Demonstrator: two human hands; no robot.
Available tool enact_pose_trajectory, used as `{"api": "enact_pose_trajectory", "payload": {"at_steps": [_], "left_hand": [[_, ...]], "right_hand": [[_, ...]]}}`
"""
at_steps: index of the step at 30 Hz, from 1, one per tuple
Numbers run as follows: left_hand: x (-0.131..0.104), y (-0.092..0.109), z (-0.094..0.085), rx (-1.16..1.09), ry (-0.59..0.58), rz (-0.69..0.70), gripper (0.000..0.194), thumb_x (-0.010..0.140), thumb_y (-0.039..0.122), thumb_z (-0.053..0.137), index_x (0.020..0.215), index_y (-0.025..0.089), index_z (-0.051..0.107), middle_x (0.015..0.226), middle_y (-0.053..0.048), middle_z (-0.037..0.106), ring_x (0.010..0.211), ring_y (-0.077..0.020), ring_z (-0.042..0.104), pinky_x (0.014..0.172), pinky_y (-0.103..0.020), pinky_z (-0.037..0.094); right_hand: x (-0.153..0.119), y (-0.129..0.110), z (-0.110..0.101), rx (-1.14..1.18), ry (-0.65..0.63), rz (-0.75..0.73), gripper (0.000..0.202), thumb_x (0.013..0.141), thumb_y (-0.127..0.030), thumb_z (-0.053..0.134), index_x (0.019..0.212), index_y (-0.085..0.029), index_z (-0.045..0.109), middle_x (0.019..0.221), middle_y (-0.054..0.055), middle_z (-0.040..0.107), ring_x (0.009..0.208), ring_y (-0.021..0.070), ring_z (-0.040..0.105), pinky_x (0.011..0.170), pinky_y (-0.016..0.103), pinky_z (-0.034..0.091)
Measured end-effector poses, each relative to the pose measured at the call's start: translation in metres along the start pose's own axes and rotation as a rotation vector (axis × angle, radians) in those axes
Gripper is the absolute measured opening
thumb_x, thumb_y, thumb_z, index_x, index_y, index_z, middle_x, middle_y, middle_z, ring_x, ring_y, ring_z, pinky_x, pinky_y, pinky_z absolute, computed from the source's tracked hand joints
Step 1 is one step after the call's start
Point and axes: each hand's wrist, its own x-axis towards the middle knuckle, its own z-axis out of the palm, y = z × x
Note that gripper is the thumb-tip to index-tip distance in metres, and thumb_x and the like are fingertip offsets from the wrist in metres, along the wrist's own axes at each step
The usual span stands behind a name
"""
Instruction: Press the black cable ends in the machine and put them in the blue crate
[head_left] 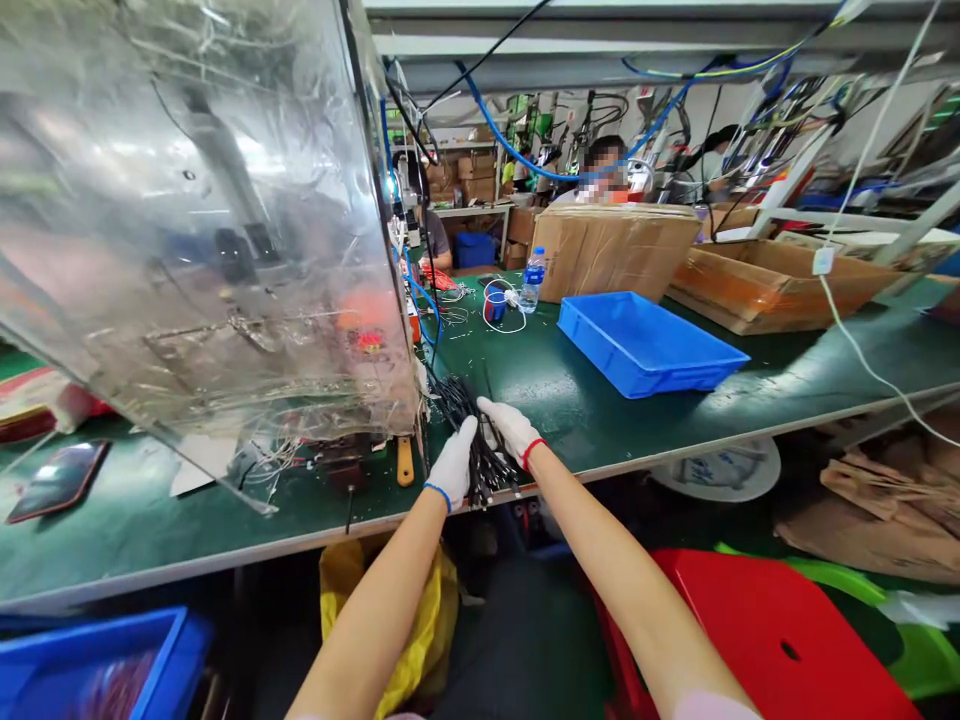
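A bundle of black cables (487, 472) lies on the green workbench (540, 385), with its light-tipped ends at the front edge. My left hand (453, 464), in a white glove with a blue cuff, closes round the bundle's left side, thumb on top. Along the right side, my right hand (513, 430) grips the same bundle, wearing a white glove with a red cuff. Its fingers are partly hidden by the cables. The far end of the bundle runs back toward a clear-walled machine enclosure (225, 220).
A blue tray (637, 345) sits right of my hands, before cardboard boxes (619, 250). Behind are a water bottle (533, 280) and a white cord. A yellow-handled tool (405, 462) lies at the left, a phone (58, 482) farther left. A red stool (780, 640) stands below.
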Motion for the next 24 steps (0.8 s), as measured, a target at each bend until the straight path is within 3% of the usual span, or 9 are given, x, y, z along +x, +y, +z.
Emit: {"api": "enact_pose_trajectory", "payload": {"at_steps": [3,7,10,13,19,22,24], "left_hand": [[0.003,-0.004,-0.001,-0.038,0.071,0.038,0.037,0.075,0.024,0.069,0.111,0.017,0.064,0.090,-0.009,0.075,0.082,-0.0229,0.072,0.080,-0.037,0.058],[0.001,-0.006,-0.004,-0.084,0.167,0.049,0.031,0.071,0.015,0.066,0.102,0.015,0.065,0.080,-0.007,0.074,0.079,-0.0237,0.072,0.079,-0.038,0.058],[-0.005,-0.003,-0.005,-0.110,0.216,0.042,0.026,0.070,0.014,0.065,0.096,0.015,0.066,0.079,-0.007,0.074,0.079,-0.0239,0.072,0.079,-0.038,0.058],[-0.012,0.002,-0.005,-0.130,0.208,0.021,0.024,0.073,0.013,0.061,0.096,0.014,0.066,0.085,-0.009,0.075,0.082,-0.0243,0.073,0.080,-0.039,0.058],[-0.022,0.009,-0.005,-0.144,0.128,-0.059,0.024,0.076,0.016,0.059,0.098,0.012,0.066,0.088,-0.013,0.075,0.089,-0.0280,0.072,0.081,-0.044,0.058],[-0.020,0.008,-0.006,-0.151,0.116,-0.047,0.024,0.074,0.014,0.060,0.097,0.012,0.066,0.087,-0.013,0.075,0.087,-0.0277,0.073,0.081,-0.044,0.059],[-0.018,0.006,-0.006,-0.153,0.115,-0.028,0.024,0.073,0.014,0.061,0.097,0.012,0.066,0.084,-0.012,0.075,0.084,-0.0271,0.073,0.080,-0.043,0.059]], "right_hand": [[-0.004,0.002,-0.001,-0.056,-0.013,-0.039,0.018,0.076,-0.031,0.069,0.085,-0.018,0.062,0.049,-0.006,0.051,0.036,0.0079,0.042,0.033,0.018,0.033],[-0.006,0.010,-0.002,0.016,0.068,-0.071,0.031,0.077,-0.025,0.065,0.107,-0.023,0.059,0.060,-0.005,0.059,0.042,0.0096,0.050,0.038,0.019,0.041],[-0.005,0.012,-0.005,0.211,0.078,-0.090,0.029,0.076,-0.019,0.062,0.105,-0.021,0.057,0.070,0.000,0.064,0.053,0.0123,0.060,0.046,0.022,0.051],[0.000,0.005,-0.017,0.269,0.168,-0.088,0.022,0.074,-0.012,0.061,0.094,-0.020,0.055,0.075,0.001,0.063,0.063,0.0135,0.064,0.056,0.024,0.056],[0.010,-0.026,-0.065,0.016,0.330,-0.066,0.014,0.071,-0.008,0.060,0.079,-0.018,0.054,0.066,0.000,0.057,0.061,0.0129,0.059,0.058,0.023,0.053],[0.008,-0.041,-0.072,-0.164,0.368,-0.057,0.019,0.065,-0.011,0.067,0.082,-0.015,0.061,0.080,0.006,0.063,0.081,0.0203,0.063,0.075,0.030,0.052],[0.003,-0.049,-0.063,-0.413,0.439,-0.149,0.030,0.064,-0.017,0.071,0.094,-0.016,0.065,0.099,0.010,0.065,0.101,0.0261,0.059,0.089,0.035,0.046]]}}
